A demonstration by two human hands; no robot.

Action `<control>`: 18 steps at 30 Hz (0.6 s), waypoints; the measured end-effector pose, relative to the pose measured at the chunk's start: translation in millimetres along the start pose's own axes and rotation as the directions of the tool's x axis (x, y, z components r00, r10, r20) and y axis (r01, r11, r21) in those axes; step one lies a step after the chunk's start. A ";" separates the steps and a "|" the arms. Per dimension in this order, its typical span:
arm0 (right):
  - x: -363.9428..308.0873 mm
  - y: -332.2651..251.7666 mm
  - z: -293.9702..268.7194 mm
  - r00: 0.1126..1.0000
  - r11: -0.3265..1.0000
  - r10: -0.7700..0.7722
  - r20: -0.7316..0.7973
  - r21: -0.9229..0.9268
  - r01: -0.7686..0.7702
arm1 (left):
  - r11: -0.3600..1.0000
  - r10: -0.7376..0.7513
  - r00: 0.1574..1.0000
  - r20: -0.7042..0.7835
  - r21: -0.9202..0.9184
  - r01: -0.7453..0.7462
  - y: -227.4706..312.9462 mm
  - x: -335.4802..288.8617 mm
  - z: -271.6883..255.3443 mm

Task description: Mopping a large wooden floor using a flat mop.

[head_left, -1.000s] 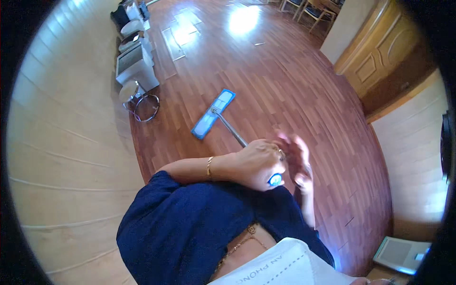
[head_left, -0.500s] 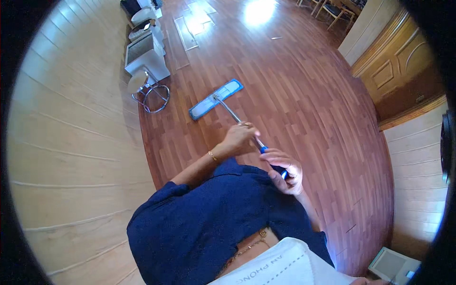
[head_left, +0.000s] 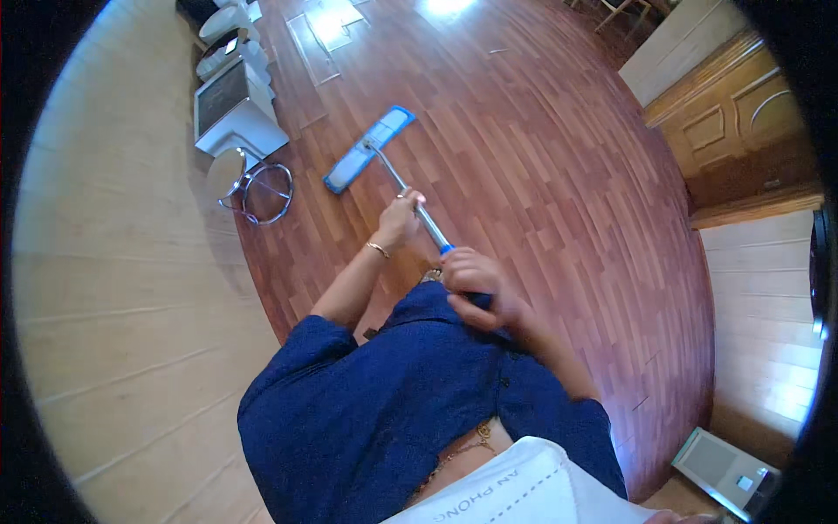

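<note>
A flat mop (head_left: 369, 147) with a long blue-edged pad lies on the wooden floor ahead of me, its metal pole slanting back toward my body. My left hand (head_left: 401, 218) is wrapped round the pole partway down. Higher up, my right hand (head_left: 476, 286) grips the pole at its blue collar, close to my belly. The top end of the pole is hidden by that hand and my dark blue shirt.
Along the left wall stand a round stool (head_left: 253, 188) with a chrome ring base and a white cabinet (head_left: 240, 109). A wooden door (head_left: 729, 122) is on the right. A pale box-like appliance (head_left: 724, 472) sits at lower right. Chairs (head_left: 620, 10) stand at the far right.
The mop pad has moved forward and left. My left arm has stretched out further along the pole, and my right hand has moved forward and left, its fingers closing round the handle.
</note>
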State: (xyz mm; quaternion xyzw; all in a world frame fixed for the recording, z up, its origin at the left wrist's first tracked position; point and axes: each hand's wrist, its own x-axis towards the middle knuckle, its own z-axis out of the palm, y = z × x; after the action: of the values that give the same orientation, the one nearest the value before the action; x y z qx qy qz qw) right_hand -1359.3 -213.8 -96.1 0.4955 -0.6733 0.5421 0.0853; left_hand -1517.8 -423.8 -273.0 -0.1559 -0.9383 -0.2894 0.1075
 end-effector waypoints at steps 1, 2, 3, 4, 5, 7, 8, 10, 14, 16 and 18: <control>-6.1 13.1 7.9 1.000 1.000 0.004 0.007 -0.010 -0.004 | 0.999 -0.040 0.998 0.045 -0.016 0.040 -15.1 6.9 7.3; -10.7 26.2 19.4 1.000 1.000 0.002 0.021 -0.006 -0.002 | 1.000 -0.005 1.000 0.012 0.015 0.005 -45.1 10.3 17.7; -17.9 40.5 30.5 0.999 1.000 0.003 0.034 -0.019 -0.002 | 0.998 0.035 0.999 -0.012 0.045 -0.035 -69.8 14.5 26.9; -22.5 50.1 38.4 1.000 0.999 0.011 0.003 -0.031 -0.011 | 0.996 0.075 0.997 -0.001 0.045 -0.075 -77.7 21.0 28.9; -22.9 54.2 42.8 1.000 0.999 0.011 -0.028 -0.042 -0.012 | 0.998 -0.019 0.992 0.129 0.067 0.011 -84.2 31.0 25.2; -28.7 42.3 46.5 0.994 0.989 0.081 -0.069 -0.119 -0.089 | 0.983 -0.153 0.938 0.312 0.148 0.111 -78.8 42.2 20.2; -28.0 34.2 49.9 0.982 0.985 0.159 -0.104 -0.056 -0.165 | 0.985 -0.128 0.936 0.327 0.153 0.081 -83.0 44.8 17.3; -27.9 14.9 51.6 0.955 0.968 0.248 -0.162 0.007 -0.250 | 0.986 0.032 0.966 0.256 0.152 -0.073 -91.6 47.7 19.2; -30.2 15.7 50.2 0.875 0.930 0.368 -0.314 0.119 -0.349 | 0.964 0.217 0.934 0.285 0.089 -0.251 -58.5 68.6 7.7; -31.8 4.1 52.6 0.846 0.912 0.409 -0.341 0.130 -0.389 | 0.923 0.353 0.878 0.324 0.036 -0.384 -54.0 68.8 5.7; -34.7 -20.8 60.7 0.845 0.904 0.413 -0.341 0.042 -0.425 | 0.892 0.392 0.802 0.450 0.029 -0.452 -36.8 60.3 -4.2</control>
State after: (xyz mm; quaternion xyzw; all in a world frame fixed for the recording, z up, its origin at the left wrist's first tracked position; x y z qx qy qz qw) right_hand -1300.7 -241.6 -129.5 0.2335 -0.7493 0.6132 0.0891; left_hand -1586.4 -441.2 -270.7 -0.4137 -0.8970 -0.1524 -0.0311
